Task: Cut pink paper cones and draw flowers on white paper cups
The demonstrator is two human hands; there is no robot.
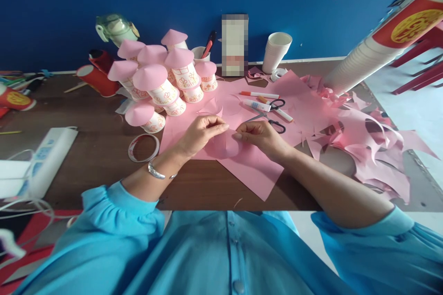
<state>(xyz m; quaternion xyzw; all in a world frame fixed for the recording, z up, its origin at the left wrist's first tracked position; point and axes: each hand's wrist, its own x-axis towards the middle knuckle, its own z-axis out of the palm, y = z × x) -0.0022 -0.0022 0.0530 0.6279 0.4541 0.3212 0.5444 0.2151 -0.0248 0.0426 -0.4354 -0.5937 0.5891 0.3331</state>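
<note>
Between my hands is a curved pink paper piece (226,144), held just above pink sheets. My left hand (204,132) pinches its left edge with thumb and fingers. On the other side my right hand (258,137) pinches the right edge, fingers closed. The paper's lower part shows below the fingertips; some of its outline blends into the pink sheet (261,175) underneath. Just beyond the hands lie black-handled scissors (277,125), a glue tube (256,105) and orange markers (259,95). Left of them stand stacked paper cups (157,92) with drawings and pink cone tops (150,77).
A roll of tape (142,147) lies by my left forearm. Pink paper scraps (370,147) pile up at the right, near a tall leaning stack of cups (363,62). White cups (276,53) stand by the blue wall. A power strip (51,156) with cables sits at the left.
</note>
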